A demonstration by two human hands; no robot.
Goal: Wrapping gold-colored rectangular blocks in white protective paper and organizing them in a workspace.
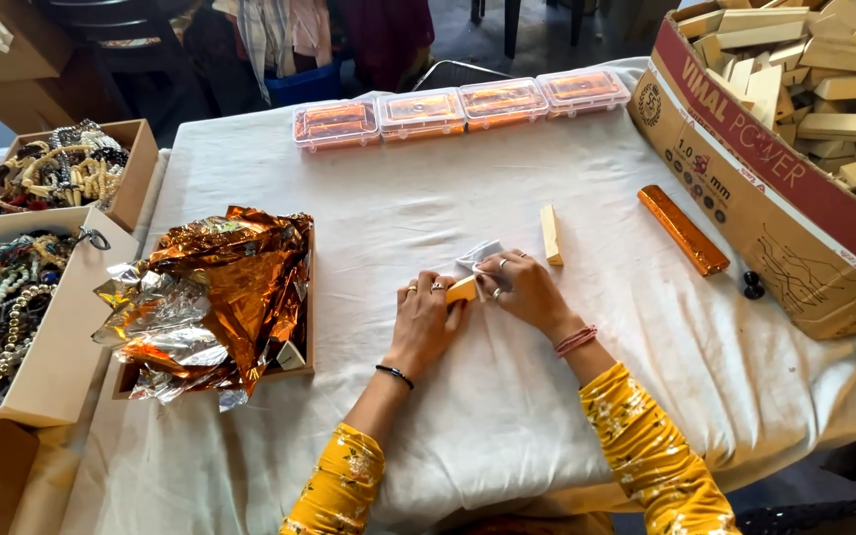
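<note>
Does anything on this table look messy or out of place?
Mostly tidy. The crumpled orange and silver foil spills over the edges of its shallow tray, and a small black knob lies loose by the big cardboard box. The left hand and right hand hold a wooden block neatly.

The small pale wooden block (462, 289) is mostly covered by the left hand (424, 317), and the crumpled white sheet (480, 256) lies partly under the right hand (524, 287). The large brown cardboard box of wooden blocks (745, 188) runs off the right edge. Contents of the 4 clear plastic lidded boxes (463, 107) are too small to tell.
</note>
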